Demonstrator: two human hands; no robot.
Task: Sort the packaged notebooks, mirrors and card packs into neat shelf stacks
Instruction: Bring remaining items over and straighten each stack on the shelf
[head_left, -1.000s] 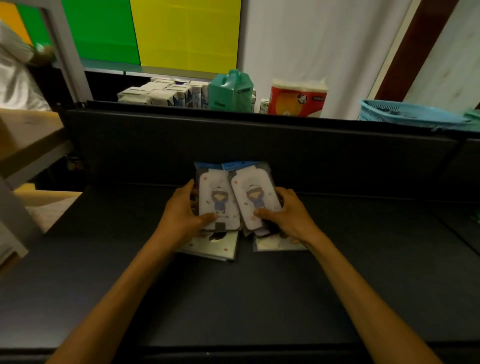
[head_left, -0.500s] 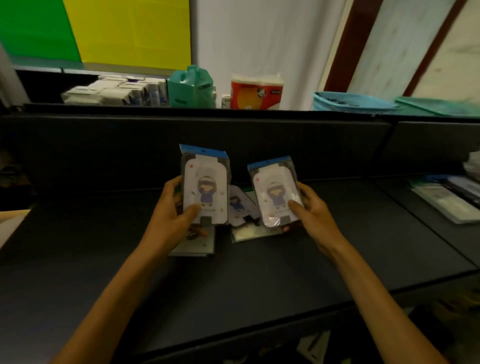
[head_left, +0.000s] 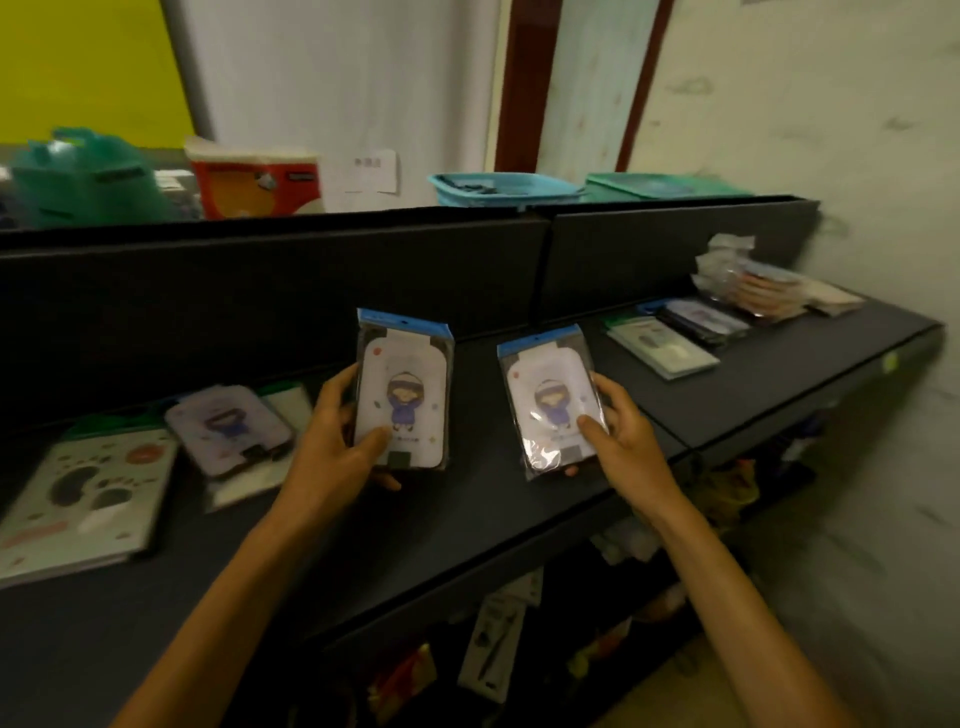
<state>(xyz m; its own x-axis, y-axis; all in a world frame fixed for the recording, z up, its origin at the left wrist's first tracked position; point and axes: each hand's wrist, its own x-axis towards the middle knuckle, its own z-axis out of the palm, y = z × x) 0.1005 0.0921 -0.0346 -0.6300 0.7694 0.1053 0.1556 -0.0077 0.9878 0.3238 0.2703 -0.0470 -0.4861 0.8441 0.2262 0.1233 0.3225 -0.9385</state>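
Observation:
My left hand (head_left: 332, 447) grips a packaged mirror (head_left: 402, 389) with a cartoon girl and a blue header, held upright above the dark shelf (head_left: 467, 514). A second, like packaged mirror (head_left: 550, 400) is gripped by my right hand (head_left: 623, 441), tilted a little left. On the shelf to the left lie a third such pack (head_left: 228, 428) on top of a white pack, and a grey notebook (head_left: 78, 504). At the far right sit stacks: a pale notebook stack (head_left: 662, 345), dark packs (head_left: 704, 322) and a pile of wrapped packs (head_left: 753, 283).
A black back panel (head_left: 311, 291) rises behind the shelf. Above it stand a teal bag (head_left: 83, 179), a red-orange pack (head_left: 254, 182), a blue basket (head_left: 498, 188) and a green tray (head_left: 670, 186). A lower shelf (head_left: 493, 649) holds hanging goods. A pale wall is on the right.
I have turned to the right: the pile I picked from now lies at the left and the right stacks show. Both hands carry their mirror packs rightward, a little farther apart.

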